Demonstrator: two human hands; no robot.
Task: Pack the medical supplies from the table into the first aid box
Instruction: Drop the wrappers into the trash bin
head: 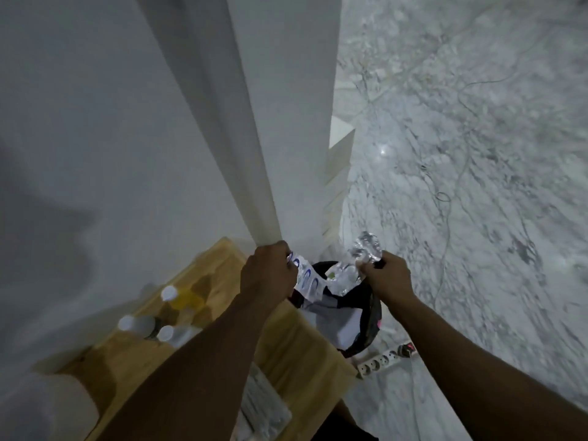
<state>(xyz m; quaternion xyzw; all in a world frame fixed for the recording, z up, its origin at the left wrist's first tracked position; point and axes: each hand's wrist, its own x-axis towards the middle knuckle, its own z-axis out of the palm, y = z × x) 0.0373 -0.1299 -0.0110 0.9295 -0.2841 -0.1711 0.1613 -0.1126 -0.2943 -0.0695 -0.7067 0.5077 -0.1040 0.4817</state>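
Observation:
My left hand [265,275] grips a white wrapper with blue oval marks [307,281] above a black bin [366,316] lined with a dark bag. My right hand [386,275] is shut on a crumpled clear plastic wrapper [362,253] over the same bin. White paper lies inside the bin. On the wooden table [302,354] at lower left stand three white-capped bottles, one with yellow liquid [178,297] and two clear ones [140,324], [175,334]. A clear flat pack [264,405] lies near the table's front edge. No first aid box shows.
A white wall and a white pillar [254,138] rise behind the table. The marble floor [477,154] spreads to the right with thin cables across it. A white power strip [386,358] lies on the floor beside the bin.

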